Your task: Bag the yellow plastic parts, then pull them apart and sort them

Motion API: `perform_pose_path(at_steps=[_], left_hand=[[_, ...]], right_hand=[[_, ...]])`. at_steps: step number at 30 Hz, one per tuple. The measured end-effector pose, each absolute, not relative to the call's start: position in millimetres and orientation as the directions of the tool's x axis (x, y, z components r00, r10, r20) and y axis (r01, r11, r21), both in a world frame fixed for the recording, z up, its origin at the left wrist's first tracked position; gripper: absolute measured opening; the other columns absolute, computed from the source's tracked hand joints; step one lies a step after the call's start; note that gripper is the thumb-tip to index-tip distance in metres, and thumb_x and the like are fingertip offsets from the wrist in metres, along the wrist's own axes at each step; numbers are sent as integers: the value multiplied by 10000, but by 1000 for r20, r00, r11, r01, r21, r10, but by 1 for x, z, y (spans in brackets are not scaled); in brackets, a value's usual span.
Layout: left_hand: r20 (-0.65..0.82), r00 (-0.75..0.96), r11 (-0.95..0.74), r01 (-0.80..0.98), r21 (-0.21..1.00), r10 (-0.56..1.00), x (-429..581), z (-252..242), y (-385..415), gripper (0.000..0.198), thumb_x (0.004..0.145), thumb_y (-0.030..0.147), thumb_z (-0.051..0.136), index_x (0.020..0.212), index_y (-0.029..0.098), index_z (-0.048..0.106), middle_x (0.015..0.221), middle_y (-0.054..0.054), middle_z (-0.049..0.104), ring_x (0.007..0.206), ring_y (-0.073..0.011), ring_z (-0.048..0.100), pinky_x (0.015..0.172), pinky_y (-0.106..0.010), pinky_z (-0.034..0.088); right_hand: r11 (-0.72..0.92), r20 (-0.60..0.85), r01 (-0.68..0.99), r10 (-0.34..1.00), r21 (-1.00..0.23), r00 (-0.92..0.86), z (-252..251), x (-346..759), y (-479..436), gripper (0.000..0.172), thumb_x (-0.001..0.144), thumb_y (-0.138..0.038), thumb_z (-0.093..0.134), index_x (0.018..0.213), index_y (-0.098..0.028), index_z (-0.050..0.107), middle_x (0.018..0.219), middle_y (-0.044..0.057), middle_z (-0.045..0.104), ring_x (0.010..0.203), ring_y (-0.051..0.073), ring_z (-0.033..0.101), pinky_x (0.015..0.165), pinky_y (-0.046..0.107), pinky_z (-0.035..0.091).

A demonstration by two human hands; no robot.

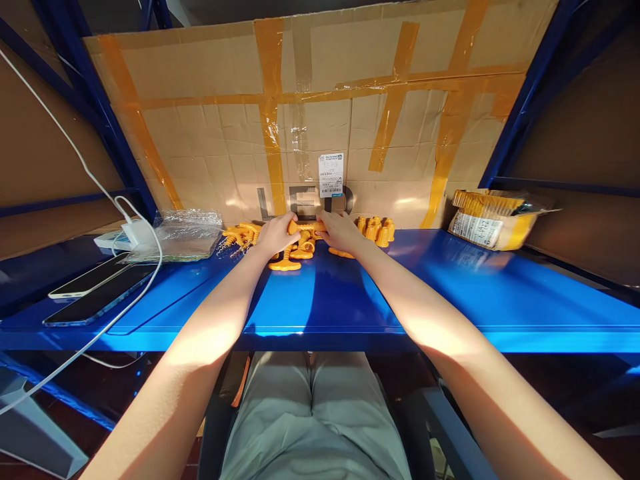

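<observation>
Two phones lie at the left of the blue counter, then a clear plastic packet and loose orange parts. Over the counter's far middle, the left hand pinches a ridged orange piece — the right hand grips its right end. Farther right, upright orange pegs cluster; at far right sits a taped parcel.

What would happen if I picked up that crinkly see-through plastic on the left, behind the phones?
The clear plastic would probably flop and bend, because it's all wrinkly. It may feel light, since the see-through part looks thin, though I can't tell what's under it. It might slide a bit on the blue table, as both look shiny.
</observation>
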State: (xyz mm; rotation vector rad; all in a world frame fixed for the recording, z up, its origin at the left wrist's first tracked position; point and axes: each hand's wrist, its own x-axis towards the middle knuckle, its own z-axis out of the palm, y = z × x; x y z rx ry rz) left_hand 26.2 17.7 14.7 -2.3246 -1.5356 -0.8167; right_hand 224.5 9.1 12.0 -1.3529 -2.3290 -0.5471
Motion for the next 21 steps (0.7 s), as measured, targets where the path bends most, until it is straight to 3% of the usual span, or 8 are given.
perform_pose_path(at_steps=[6, 14, 21], left_hand=[[560, 295, -403, 912, 77, 774, 23, 11, 21, 364, 785, 308, 592, 1141, 235, 613, 1053, -62, 715, 977, -282, 667, 789, -332, 487], [564, 265, -383, 918, 100, 782, 29, 14, 19, 355, 797, 329, 578, 1138, 235, 615, 985, -66, 717, 958, -286, 676, 785, -338, 495], [565, 107, -250, 951, 182, 818, 9, 11, 29, 357, 836, 350, 552, 1156, 221, 643, 1002, -92, 729, 978, -302, 672, 788, -350, 502]], right_hand=[[446, 438, 878, 764, 173, -474, 11, 222, 8, 335, 993, -253, 411, 1266, -125, 557, 1275, 172, 631, 1157, 291, 565, 916, 413, 364], [367, 573, 904, 701, 220, -424, 14, 222, 11, 328, 904, -101, 428, 1208, -113, 551, 1200, 183, 632, 1094, 299, 539, 904, 420, 332], [169, 652, 986, 745, 14, -137, 14, 252, 24, 311, 894, -163, 427, 1162, -93, 569, 1167, 233, 622, 1076, 343, 525, 860, 439, 376]])
